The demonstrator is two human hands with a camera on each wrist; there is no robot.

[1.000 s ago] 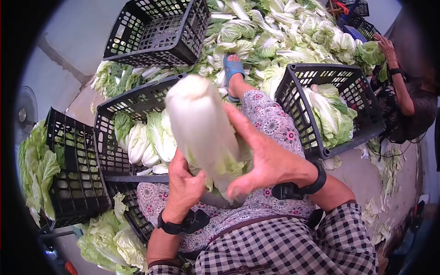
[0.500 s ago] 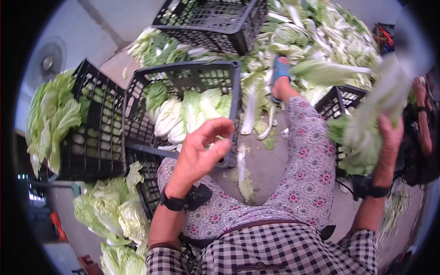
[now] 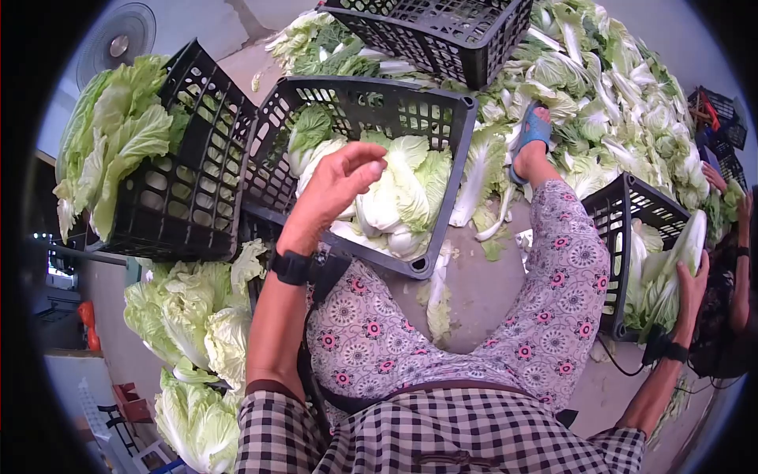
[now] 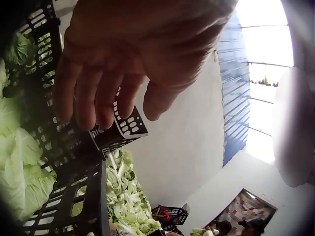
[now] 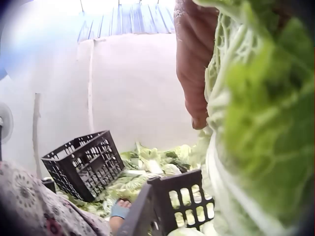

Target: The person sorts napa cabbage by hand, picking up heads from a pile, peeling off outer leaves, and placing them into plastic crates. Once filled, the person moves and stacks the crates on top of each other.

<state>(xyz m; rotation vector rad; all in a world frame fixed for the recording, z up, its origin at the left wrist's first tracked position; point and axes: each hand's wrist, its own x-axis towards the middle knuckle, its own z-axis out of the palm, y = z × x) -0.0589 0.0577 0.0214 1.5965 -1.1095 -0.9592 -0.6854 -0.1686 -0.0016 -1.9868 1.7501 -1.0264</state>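
Observation:
At the far right of the head view, my right hand (image 3: 692, 288) grips a napa cabbage (image 3: 671, 276) inside the right-hand black crate (image 3: 626, 189), its white stem end pointing up. In the right wrist view one finger or thumb runs along the cabbage (image 5: 261, 137), whose green leaves fill that side; the other fingers are hidden behind it. My left hand (image 3: 335, 186) hovers over the middle black crate (image 3: 454, 189), holding nothing, its fingers loosely bent. Several trimmed napa cabbages (image 3: 403, 186) lie in that crate beneath it. From below, the left wrist view shows the left hand (image 4: 133, 54).
A large heap of cabbage (image 3: 584, 79) spreads behind the crates, with a sandalled foot (image 3: 533, 134) at its edge. Another crate (image 3: 442, 39) stands on it. A tilted crate (image 3: 189, 166) and more cabbages (image 3: 189, 316) are at left. Another person's arm (image 3: 742, 268) is at far right.
The cabbage, first between both hands over the lap, has gone right and down into the right-hand crate with my right hand. My left hand let go and stayed at left. The head view has shifted.

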